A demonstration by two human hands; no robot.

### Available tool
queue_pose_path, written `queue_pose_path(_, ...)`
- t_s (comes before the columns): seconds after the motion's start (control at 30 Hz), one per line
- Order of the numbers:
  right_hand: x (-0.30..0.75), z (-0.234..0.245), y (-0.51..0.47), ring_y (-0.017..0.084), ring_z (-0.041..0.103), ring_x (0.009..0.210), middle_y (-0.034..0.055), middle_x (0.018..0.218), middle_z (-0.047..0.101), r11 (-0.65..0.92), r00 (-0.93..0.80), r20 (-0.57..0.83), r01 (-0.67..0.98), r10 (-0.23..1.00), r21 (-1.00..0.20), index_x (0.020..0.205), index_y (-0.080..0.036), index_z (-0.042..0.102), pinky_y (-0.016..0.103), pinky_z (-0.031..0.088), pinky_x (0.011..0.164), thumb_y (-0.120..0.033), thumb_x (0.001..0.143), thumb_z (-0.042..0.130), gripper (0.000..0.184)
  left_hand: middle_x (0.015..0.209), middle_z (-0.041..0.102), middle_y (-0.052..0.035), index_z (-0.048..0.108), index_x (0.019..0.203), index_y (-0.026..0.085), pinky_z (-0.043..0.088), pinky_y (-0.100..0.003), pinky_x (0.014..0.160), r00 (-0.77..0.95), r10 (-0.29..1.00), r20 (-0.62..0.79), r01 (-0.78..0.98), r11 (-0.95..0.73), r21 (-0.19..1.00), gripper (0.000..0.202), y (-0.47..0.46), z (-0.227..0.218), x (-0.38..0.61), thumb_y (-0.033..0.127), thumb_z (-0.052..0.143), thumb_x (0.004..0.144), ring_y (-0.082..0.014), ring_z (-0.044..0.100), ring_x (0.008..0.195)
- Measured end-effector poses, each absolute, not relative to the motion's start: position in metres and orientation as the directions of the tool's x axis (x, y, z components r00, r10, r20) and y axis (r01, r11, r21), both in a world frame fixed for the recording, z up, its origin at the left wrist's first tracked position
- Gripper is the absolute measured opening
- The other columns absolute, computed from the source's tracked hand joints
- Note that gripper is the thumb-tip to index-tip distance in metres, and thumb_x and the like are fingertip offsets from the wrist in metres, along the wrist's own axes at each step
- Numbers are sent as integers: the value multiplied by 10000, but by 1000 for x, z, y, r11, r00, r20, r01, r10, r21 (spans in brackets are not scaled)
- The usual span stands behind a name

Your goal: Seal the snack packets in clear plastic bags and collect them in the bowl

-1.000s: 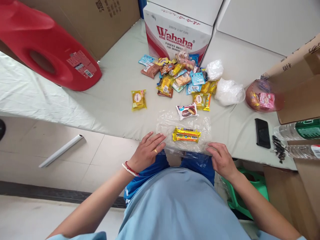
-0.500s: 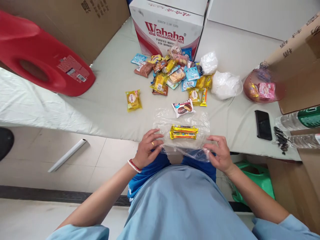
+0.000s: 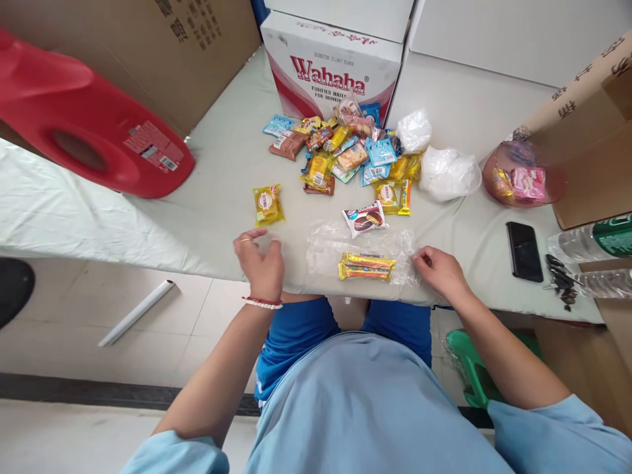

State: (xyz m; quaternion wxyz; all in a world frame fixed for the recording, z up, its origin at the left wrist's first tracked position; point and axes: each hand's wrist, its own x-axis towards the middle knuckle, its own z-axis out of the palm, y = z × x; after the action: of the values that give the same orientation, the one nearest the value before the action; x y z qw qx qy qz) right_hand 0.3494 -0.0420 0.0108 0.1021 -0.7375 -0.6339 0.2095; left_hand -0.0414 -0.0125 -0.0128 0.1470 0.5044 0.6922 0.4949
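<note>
A clear plastic bag (image 3: 326, 257) lies at the table's front edge. Two or so yellow snack bars (image 3: 366, 266) lie side by side, with the film seemingly over them. My right hand (image 3: 442, 268) is closed at the bag's right edge, fingertips pinching the film. To the left, my left hand (image 3: 261, 263) is off the bag, thumb and fingers apart, holding nothing. Just beyond it sits a yellow-wrapped cake (image 3: 268, 205). A white and brown chocolate pie packet (image 3: 364, 218) touches or nearly touches the bag's far edge.
A pile of wrapped snacks (image 3: 340, 148) lies before the Wahaha box (image 3: 333, 66). White plastic bundles (image 3: 448, 172) and a pink translucent bowl (image 3: 523, 181) stand right of it. A phone (image 3: 524, 251), keys (image 3: 560, 276) and bottles lie far right; a red jug (image 3: 103, 125) is left.
My left hand has let go of the bag and moved left toward the yellow-wrapped cake. The bag's front part, earlier hanging toward my lap, is now folded up over the bars.
</note>
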Motion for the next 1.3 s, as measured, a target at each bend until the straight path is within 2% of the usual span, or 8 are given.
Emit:
queue_pose_path(0.1, 353, 19, -35, 258, 620, 887, 100, 1032, 701, -29, 36, 13, 940, 999, -341, 1059, -212, 698, 365, 457, 778, -387, 940, 555, 256, 1109, 593, -78, 619, 1024, 210, 447, -491, 1033, -459, 692, 557, 664, -150, 733, 149, -33, 15, -32, 103, 562, 937, -267, 563, 1133)
queue_pose_path(0.2, 344, 28, -14, 322, 588, 1088, 152, 1158, 691, 166, -98, 213, 930, 972, -329, 1186, -179, 679, 444, 454, 981, -385, 977, 531, 329, 1007, 669, -48, 666, 1025, 248, 465, -461, 972, 21, 722, 692, 695, -508, 509, 207, -52, 35, 1, 92, 555, 947, -252, 615, 1076)
queue_pose_path(0.43, 290, 19, 43, 285, 648, 937, 111, 1049, 741, 101, -148, -62, 874, 987, -476, 1376, -161, 579, 361, 468, 806, -458, 877, 714, 596, 1211, 738, -103, 690, 1201, 210, 419, -446, 901, 528, 836, 147, 763, -544, 348, 267, -37, 21, 75, 209, 485, 1029, -273, 613, 1150)
queue_pose_path(0.53, 283, 15, 54, 207, 601, 707, 14, 769, 690, -26, -124, -264, 866, 956, -499, 1235, -175, 669, 290, 377, 642, -420, 809, 779, 504, 1144, 740, -100, 689, 1168, 201, 415, -442, 881, 543, 839, 27, 792, -522, 316, 246, -32, 16, 81, 232, 481, 1041, -275, 605, 1127)
queue_pose_path(0.73, 293, 25, 57, 157, 506, 613, -21, 621, 594, 67, -287, -299, 814, 910, -577, 852, -171, 760, 279, 332, 609, -372, 845, 727, 203, 1195, 736, -89, 685, 1179, 200, 419, -450, 889, 535, 844, 43, 792, -518, 324, 229, -35, 17, 80, 236, 507, 1038, -272, 602, 1153)
queue_pose_path(0.97, 294, 34, 12, 210, 538, 815, 70, 805, 661, 652, -697, 139, 556, 703, -515, 1193, -224, 793, 307, 396, 737, -271, 1038, 500, 335, 1066, 741, -80, 673, 1076, 209, 471, -414, 875, 398, 884, 243, 727, -466, 504, 134, -36, -7, 75, 190, 566, 998, -252, 642, 1033)
queue_pose_path(1.17, 296, 23, -32, 207, 434, 763, 63, 774, 602, 702, -739, 149, 527, 657, -478, 1306, -262, 739, 327, 373, 710, -295, 1107, 384, 408, 1078, 601, -117, 546, 1005, 199, 515, -465, 943, -26, 894, 447, 703, -302, 644, 304, -43, -25, 72, 330, 778, 861, -289, 573, 1064)
queue_pose_path(1.3, 293, 16, -37, 215, 436, 798, 75, 819, 628, 727, -740, 137, 577, 658, -372, 1301, -296, 739, 351, 351, 728, -273, 1093, 441, 364, 1286, 539, -151, 510, 1257, 204, 530, -454, 976, 57, 893, 447, 640, -376, 670, 434, -49, -18, 64, 250, 717, 878, -280, 557, 1187)
